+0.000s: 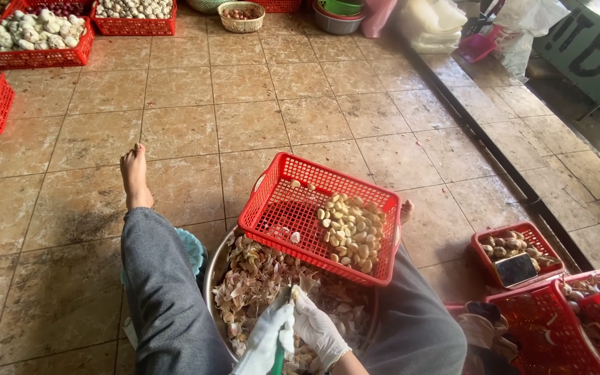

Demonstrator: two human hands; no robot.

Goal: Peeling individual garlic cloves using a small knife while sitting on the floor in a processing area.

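Right now I see both gloved hands meet over the metal bowl [218,278] of garlic skins: my left hand [267,340] grips a green-handled knife [278,357], my right hand [319,332] pinches a garlic clove [296,294], below the red basket [279,208] of peeled cloves.

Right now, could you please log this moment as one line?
left hand: gloved, on knife | right hand: gloved, over peel bowl | red basket: peeled garlic cloves

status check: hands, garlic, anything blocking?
Left hand and right hand, both gloved, together over metal bowl of garlic skins. Peeled cloves in red basket. Nothing in the way.
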